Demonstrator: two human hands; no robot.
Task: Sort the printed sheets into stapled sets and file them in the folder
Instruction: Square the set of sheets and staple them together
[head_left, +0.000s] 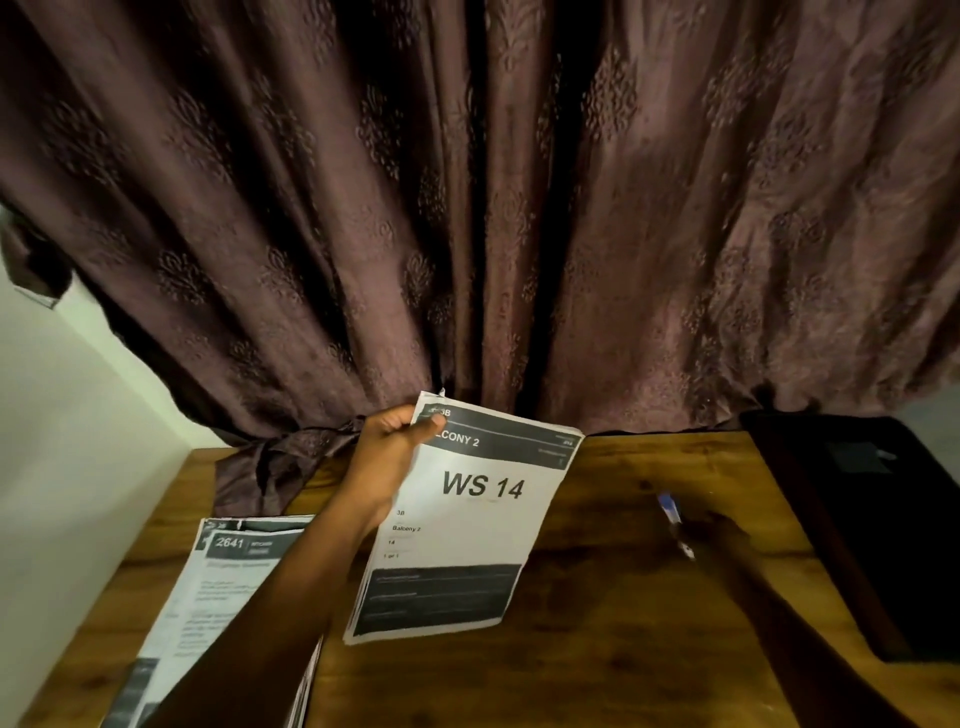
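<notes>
A brownish-purple curtain (467, 208) with a tone-on-tone leaf motif hangs behind the warm brown wood-grain table (613, 597), where white sheets (457, 519) with black header bands and black lettering are held, white black-printed stacks (218, 587) lie at the left edge, a black folder (872, 519) lies at the right edge, and a blue-and-white stapler (672, 514) lies between.

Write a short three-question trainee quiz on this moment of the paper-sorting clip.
1. True or false: the left hand pinches the WS 14 set by its top left corner.
2. What lies on the table under the left forearm? A) a stack of sheets B) a keyboard C) a plate
3. Which hand is at the stapler?

Key:
1. True.
2. A, the stack headed 2641.
3. The right hand; it is dark and blurred, so its grip is unclear. The dark folder lies beyond it.
</notes>
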